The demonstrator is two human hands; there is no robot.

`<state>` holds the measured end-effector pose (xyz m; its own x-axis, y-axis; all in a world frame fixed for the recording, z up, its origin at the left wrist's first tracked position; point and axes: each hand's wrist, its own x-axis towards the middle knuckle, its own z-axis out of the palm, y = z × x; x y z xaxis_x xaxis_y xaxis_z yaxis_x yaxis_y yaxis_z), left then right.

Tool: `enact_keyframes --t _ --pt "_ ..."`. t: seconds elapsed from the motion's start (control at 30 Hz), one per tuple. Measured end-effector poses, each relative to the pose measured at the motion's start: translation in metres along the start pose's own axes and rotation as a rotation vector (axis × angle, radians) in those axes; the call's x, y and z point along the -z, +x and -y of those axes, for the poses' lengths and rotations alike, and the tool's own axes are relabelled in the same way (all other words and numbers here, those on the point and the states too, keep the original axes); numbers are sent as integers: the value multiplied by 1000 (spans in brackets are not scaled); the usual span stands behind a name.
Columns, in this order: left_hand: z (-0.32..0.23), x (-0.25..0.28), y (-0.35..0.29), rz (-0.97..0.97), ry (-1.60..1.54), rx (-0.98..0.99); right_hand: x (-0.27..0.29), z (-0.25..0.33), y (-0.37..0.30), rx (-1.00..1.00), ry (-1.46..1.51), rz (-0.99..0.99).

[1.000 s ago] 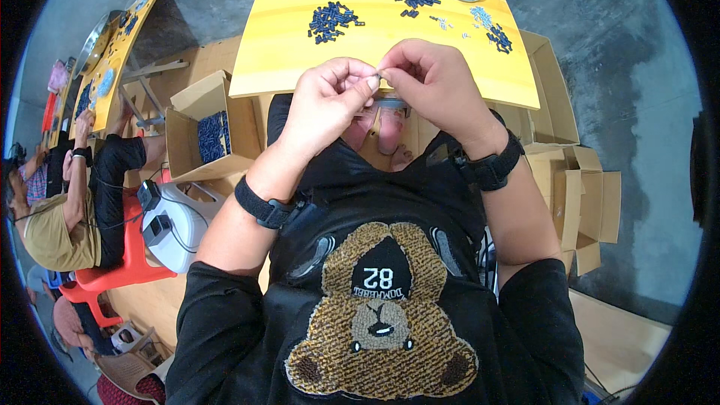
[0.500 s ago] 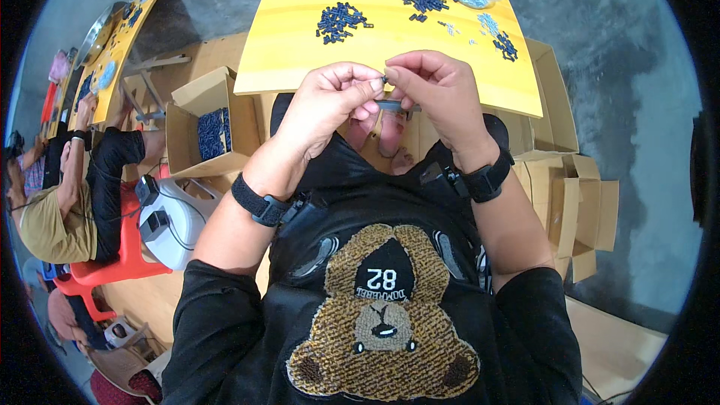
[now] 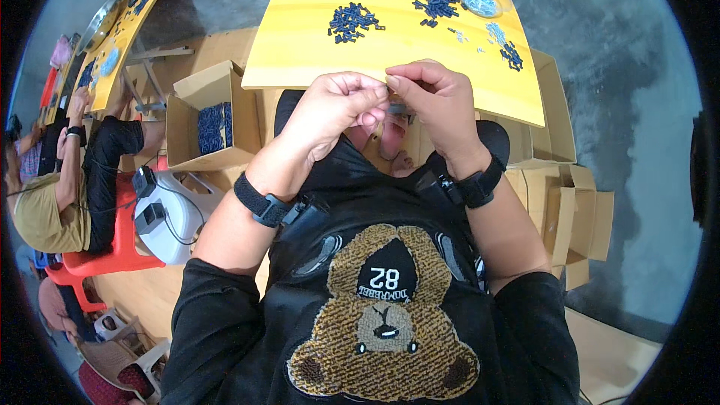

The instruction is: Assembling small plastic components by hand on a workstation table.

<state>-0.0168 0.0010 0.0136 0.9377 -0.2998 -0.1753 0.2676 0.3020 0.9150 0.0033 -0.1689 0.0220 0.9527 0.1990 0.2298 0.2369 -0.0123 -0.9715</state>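
Observation:
My left hand [image 3: 346,109] and my right hand [image 3: 436,101] meet fingertip to fingertip just in front of the table's near edge. Both are closed in a pinch around a tiny dark piece, mostly hidden by the fingers and too small to name. On the yellow table [image 3: 315,60] beyond them lies a pile of small black parts [image 3: 352,22]. A second pile of black parts [image 3: 436,4] sits farther right, beside a clear round dish [image 3: 480,0] of pale blue pieces. Loose pale bits [image 3: 495,32] and more black parts [image 3: 511,55] lie near the right edge.
An open cardboard box [image 3: 214,127] holding dark parts stands left of my knees. More cardboard boxes [image 3: 577,217] are at the right. Farther left, a person [image 3: 60,210] sits on a red stool [image 3: 120,251] by another table [image 3: 127,37], with a white stool [image 3: 176,217] nearby.
The view has shifted slightly, so the table appears a little farther right. My hands stay pinched together; the dark piece between the fingertips shows less than before.

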Motion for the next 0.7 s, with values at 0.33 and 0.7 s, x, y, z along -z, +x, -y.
enact_keyframes --t 0.33,0.7 --pt "-4 -9 -1 -115 -49 45 -12 -8 -2 86 -19 -106" --pt "-12 -9 -1 -132 -216 50 -15 -12 -3 134 77 -9"
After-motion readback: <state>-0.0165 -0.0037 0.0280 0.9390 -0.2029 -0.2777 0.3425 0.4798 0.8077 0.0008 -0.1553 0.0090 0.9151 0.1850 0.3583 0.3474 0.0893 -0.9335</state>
